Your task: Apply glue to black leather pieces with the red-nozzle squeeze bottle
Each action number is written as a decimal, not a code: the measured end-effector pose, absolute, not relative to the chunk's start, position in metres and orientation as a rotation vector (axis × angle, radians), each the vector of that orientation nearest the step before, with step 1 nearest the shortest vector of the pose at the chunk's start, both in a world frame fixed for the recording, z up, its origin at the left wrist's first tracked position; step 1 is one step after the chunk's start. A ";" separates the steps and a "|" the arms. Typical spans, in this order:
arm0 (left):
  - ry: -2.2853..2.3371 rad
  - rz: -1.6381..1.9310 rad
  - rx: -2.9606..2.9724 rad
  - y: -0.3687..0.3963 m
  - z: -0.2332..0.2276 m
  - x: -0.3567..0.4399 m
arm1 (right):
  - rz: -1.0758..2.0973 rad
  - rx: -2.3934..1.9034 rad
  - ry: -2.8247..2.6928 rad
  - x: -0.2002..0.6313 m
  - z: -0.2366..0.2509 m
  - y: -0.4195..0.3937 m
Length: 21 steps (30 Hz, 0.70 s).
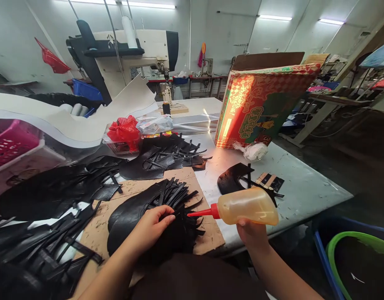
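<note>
The cardboard mat [207, 237] reaches the table's near edge, with bare tabletop [304, 187] to its right. The left hand [150, 229] presses curled fingers on the black leather cutouts [154, 208]; the right hand [253, 233] grips a glue bottle [246, 206], its red nozzle touching them.

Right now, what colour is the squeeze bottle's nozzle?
Red, on the nozzle in the head view.

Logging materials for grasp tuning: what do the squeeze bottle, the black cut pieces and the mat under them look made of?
Squeeze bottle: translucent soft plastic, amber liquid showing through, red nozzle.
Black cut pieces: thin flexible sheet, probably leather or synthetic, with a slight sheen.
Mat: brown cardboard, matte and scuffed.
</note>
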<state>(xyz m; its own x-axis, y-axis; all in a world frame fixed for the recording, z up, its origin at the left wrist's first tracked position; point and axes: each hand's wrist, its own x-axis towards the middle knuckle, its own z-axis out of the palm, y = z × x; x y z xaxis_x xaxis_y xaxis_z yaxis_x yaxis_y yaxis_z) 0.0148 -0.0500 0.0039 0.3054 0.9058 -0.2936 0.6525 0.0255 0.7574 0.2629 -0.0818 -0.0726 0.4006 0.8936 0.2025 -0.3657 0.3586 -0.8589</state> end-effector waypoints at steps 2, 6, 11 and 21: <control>1.412 0.413 1.598 -0.051 0.005 0.017 | 0.867 -0.843 -0.783 0.259 -0.073 -0.080; 1.393 0.470 1.458 -0.055 0.005 0.019 | 0.805 -0.865 -0.817 0.251 -0.073 -0.074; 1.372 0.485 1.372 -0.056 0.003 0.019 | 0.773 -0.887 -0.851 0.245 -0.072 -0.068; 1.319 0.517 1.231 -0.057 -0.002 0.017 | 0.770 -0.934 -0.864 0.247 -0.075 -0.068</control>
